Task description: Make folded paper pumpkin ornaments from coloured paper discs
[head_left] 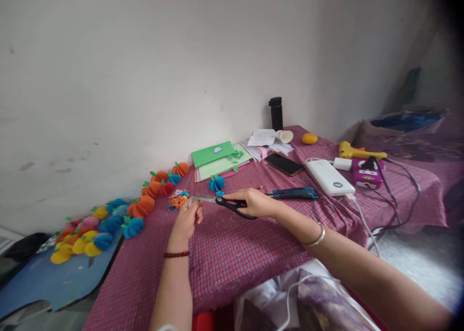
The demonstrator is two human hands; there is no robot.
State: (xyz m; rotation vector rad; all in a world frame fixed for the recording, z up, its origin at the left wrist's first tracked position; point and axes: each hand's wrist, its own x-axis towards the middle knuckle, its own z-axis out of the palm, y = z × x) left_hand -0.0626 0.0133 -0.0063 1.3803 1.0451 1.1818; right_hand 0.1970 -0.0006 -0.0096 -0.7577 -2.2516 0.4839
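My right hand [259, 203] grips a pair of black-handled scissors [232, 204], the blades pointing left. Their tips reach my left hand [186, 220], whose fingers are closed in a pinch on a small lilac piece [190, 203], apparently paper. Just behind my left hand lies a pile of small colourful paper scraps [177, 199]. A blue paper pumpkin [216, 183] with a green leaf sits on the checked cloth beyond the scissors.
Many-coloured paper pumpkins [141, 207] line the left edge and a blue board [72, 282]. Green paper sheets [212, 153], a phone [283, 164], blue-black tools [293, 194], a white power bank [330, 177], a glue gun [362, 152] and a black bottle [276, 114] lie farther off.
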